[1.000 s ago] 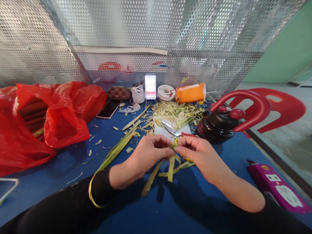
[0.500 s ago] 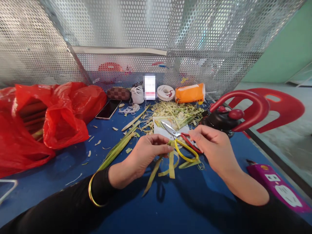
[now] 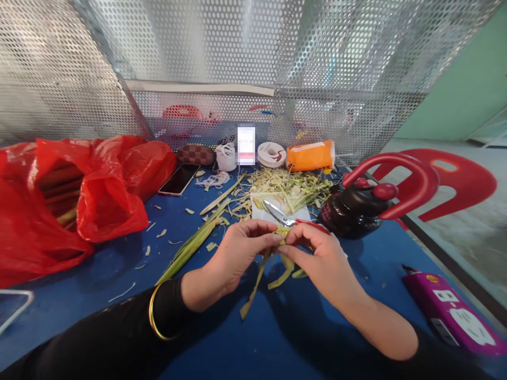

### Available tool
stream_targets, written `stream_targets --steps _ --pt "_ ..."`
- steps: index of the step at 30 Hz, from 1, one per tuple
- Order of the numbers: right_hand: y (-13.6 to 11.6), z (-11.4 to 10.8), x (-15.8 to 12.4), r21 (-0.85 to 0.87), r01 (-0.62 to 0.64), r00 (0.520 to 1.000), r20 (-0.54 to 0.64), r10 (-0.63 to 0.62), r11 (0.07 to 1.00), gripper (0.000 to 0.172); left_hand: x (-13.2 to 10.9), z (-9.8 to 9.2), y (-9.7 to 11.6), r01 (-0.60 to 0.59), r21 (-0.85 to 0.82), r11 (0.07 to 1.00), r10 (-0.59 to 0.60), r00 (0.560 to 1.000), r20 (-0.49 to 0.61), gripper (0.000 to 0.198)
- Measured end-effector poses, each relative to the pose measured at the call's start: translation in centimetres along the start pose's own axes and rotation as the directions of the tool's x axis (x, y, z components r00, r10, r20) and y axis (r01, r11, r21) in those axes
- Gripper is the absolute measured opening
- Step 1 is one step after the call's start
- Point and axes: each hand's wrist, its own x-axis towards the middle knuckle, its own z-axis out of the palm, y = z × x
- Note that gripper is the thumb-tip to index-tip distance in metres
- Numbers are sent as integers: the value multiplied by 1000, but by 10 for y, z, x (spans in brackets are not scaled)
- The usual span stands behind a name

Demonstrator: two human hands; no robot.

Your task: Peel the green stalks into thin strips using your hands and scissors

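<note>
My left hand [image 3: 245, 248] pinches a bundle of pale green leaf strips [image 3: 282, 232] between thumb and fingers. Opposite it, my right hand [image 3: 317, 250] is closed on the same strips, fingertips nearly touching the left ones. Loose ends hang below: a long brownish strip [image 3: 255, 287] and a wider yellow-green one [image 3: 284, 274]. Scissors [image 3: 279, 212] with red and yellow handles lie just behind my hands, blades on a white sheet [image 3: 259, 210]; my right hand covers much of the handles. Long green leaves [image 3: 190, 248] rest on the blue table left of my hands.
Leaf scraps [image 3: 293, 184] are heaped behind the scissors. Red plastic bags [image 3: 114, 206] stand left, a dark jug [image 3: 348, 211] right, and a purple power strip [image 3: 451, 311] front right. A phone [image 3: 180, 179], ribbon spool [image 3: 271, 154] and orange packet [image 3: 311, 156] line the back.
My right hand has moved left from beside the scissors' handles to the leaf strips at my left fingertips. The hanging strip ends have shifted. My left hand keeps its pinch.
</note>
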Motion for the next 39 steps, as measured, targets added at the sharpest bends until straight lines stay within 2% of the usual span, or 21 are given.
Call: stream_targets --steps 4,12,17,22,27,30,35,39 --pt "0 -2 1 63 -12 1000 -23 14 998 11 0 0 0 32 -29 999 -31 999 26 25" --pt "3 2 0 -50 74 992 -99 -78 996 5 -1 3 -1 33 -79 996 -31 999 23 26" --pt "2 1 0 -99 81 992 -88 -90 992 7 -1 1 -1 37 -52 998 -35 999 27 29" --pt "0 0 0 76 58 993 -108 -49 995 9 1 0 -2 63 -70 996 -59 997 50 29" --pt "2 0 0 274 1 975 -214 60 962 11 3 -2 -2 95 -119 988 -87 994 66 28" --pt "4 -3 1 284 12 968 -245 60 959 9 2 -3 -1 120 -125 985 -112 992 66 27" --pt "1 -5 2 55 4 989 -150 4 998 15 1 -2 -1 131 -151 980 -116 987 110 21" --pt "-4 -5 4 49 10 998 -66 -7 999 8 0 -1 -2 134 -157 978 -115 985 126 20"
